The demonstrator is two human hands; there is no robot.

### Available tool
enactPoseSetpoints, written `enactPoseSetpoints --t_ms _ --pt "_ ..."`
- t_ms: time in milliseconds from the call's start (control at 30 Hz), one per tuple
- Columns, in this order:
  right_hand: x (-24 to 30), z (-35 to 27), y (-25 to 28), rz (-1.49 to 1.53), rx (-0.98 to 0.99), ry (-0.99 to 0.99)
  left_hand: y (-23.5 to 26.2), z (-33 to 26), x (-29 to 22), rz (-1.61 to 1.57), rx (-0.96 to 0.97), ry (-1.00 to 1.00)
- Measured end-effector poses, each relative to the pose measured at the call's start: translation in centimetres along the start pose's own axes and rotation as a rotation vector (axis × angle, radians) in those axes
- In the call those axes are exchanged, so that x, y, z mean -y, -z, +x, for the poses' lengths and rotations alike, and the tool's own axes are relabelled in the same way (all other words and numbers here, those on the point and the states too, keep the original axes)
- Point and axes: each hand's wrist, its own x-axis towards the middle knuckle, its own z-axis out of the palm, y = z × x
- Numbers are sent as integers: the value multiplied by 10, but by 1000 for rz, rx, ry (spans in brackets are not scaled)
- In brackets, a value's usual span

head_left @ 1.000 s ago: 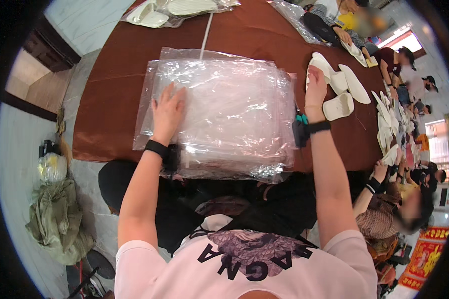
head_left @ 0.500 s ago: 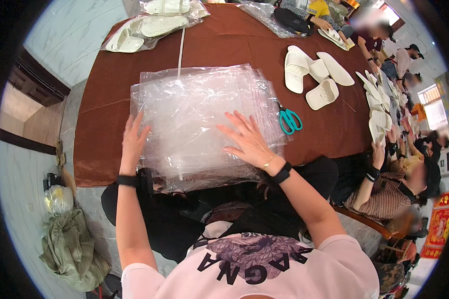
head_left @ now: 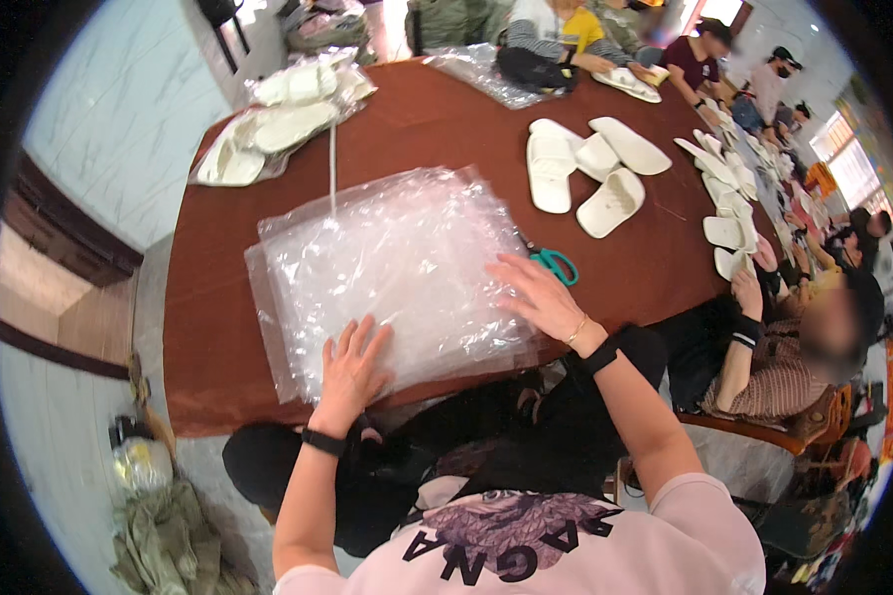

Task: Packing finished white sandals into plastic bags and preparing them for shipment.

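Note:
A stack of clear plastic bags (head_left: 387, 268) lies flat on the brown-covered table, its sheets slightly out of line at the left corner. My left hand (head_left: 353, 365) rests on the stack's near edge with the fingers spread. At the right edge, my right hand (head_left: 544, 297) lies over the bags, fingers stretched out. Neither hand grips anything. Scissors with teal handles (head_left: 558, 266) sit just beyond my right fingers, partly hidden by the bags. Several white slippers (head_left: 615, 203) lie farther off to the right.
Bagged white slippers (head_left: 268, 134) are at the far left of the table (head_left: 213, 327). Another plastic bag (head_left: 486, 74) lies at the far edge. Along the right side, co-workers sit by more white slippers (head_left: 729, 233). Green cloth sacks (head_left: 174, 535) stand on the floor at left.
My left hand has moved from the stack's left edge to its near edge. My right hand has shifted to the right edge. The stack lies turned slightly, and the view has tilted.

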Motion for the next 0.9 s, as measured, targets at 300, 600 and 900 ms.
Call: enactPoseSetpoints --t_ms 300,600,900 --pt "-92 -17 -2 -297 -182 -258 17 -12 -4 -12 48 164" --pt "4 34 -42 -243 -36 126 121 17 19 -289 9 59" --pt "-26 34 -63 -141 219 108 176 132 173 -110 -60 109"
